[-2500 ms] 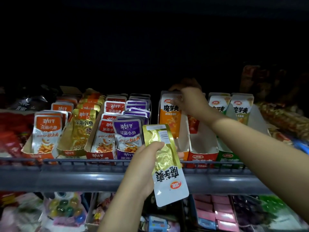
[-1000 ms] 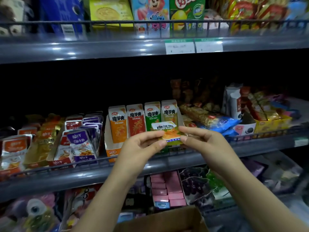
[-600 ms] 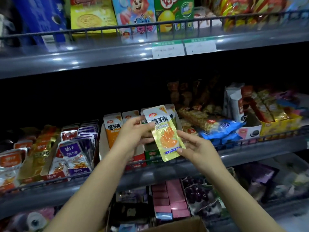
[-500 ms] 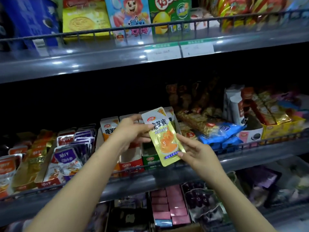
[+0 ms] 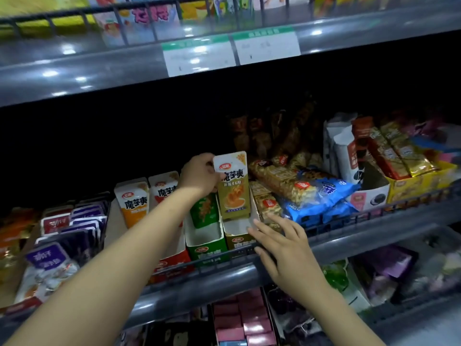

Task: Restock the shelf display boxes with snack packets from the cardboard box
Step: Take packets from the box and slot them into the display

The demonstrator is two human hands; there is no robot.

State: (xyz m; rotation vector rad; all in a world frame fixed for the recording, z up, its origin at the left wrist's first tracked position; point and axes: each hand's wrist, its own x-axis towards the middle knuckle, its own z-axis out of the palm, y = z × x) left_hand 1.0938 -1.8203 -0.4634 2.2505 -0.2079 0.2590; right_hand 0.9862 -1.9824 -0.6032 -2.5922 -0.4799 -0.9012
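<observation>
Dim shop shelving fills the frame; grey metal shelf (image 5: 374,236) with a wire front rail runs across the middle, tilting up toward the right. Upper shelf at top, two price labels (image 5: 232,49) on its edge.

Left hand (image 5: 199,174), centre frame, pinches the top left corner of a gold snack packet (image 5: 233,186), upright, its lower end inside the gold display box (image 5: 239,237). Packet stands at the rear of that box; front of the box shows bare white floor.

Right hand (image 5: 282,242), lower centre-right, fingers spread and straight, rests against the front right corner of the gold display box and the rail. Holds nothing.

Just left: green display box (image 5: 204,243) with one green packet (image 5: 204,211) at the back. Further left, red and orange packets, upright. Blue bags (image 5: 321,193) lie right of the gold box. Cardboard box not in view.
</observation>
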